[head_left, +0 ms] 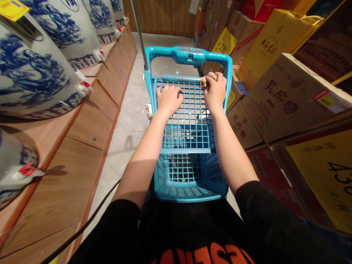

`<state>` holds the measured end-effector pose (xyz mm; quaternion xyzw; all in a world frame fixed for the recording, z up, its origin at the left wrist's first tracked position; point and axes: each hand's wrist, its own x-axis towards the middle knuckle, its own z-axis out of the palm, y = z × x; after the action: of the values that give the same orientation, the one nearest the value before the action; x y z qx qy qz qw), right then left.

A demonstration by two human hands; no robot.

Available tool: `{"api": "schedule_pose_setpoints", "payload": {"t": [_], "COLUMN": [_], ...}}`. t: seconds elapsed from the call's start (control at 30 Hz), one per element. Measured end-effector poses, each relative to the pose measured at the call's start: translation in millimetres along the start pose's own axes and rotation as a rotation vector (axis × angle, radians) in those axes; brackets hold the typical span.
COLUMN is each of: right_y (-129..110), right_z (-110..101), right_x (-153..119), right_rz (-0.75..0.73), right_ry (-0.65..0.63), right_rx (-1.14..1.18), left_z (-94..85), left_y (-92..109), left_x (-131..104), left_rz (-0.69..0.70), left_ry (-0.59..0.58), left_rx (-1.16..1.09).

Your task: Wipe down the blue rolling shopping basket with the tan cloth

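Observation:
A blue plastic shopping basket cart stands right in front of me, its looped handle at the far end. My left hand lies palm down on the cart's grid panel, with its fingers curled over the bars and the thumb a little apart. At the grid's upper right corner, my right hand is closed around a small beige and brown lumpy thing, whose kind I cannot make out. That hand also touches the cart near the handle's base. Parts of the basket's inside are dark.
Large blue-and-white ceramic jars with red-tipped taps line a wooden cabinet on the left. Stacked cartons, a yellow gift bag and yellow price signs crowd the right. A metal pole rises at the cart's left.

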<state>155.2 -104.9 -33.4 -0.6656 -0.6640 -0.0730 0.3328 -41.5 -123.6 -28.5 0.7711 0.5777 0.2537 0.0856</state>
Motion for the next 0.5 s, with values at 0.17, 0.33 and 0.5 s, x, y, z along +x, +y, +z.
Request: {"api": "schedule_pose_setpoints", "payload": {"t": [0.17, 0.33, 0.5], "right_y": [-27.9, -18.8, 16.5], "right_z": [-3.0, -7.7, -9.3], "right_x": [-15.8, -11.7, -3.5], "right_rz": [-0.103, -0.245, -0.072], "right_ry": [-0.136, -0.125, -0.012], "right_rx": [-0.066, 0.021, -0.002], "left_z": [0.5, -1.8, -4.4], "left_y": [-2.9, -4.5, -2.8], "left_x": [1.0, -0.2, 0.2], "left_rz": [-0.001, 0.017, 0.022], "left_ry": [0.002, -0.015, -0.033], "left_rx": [-0.011, 0.003, -0.006]}}
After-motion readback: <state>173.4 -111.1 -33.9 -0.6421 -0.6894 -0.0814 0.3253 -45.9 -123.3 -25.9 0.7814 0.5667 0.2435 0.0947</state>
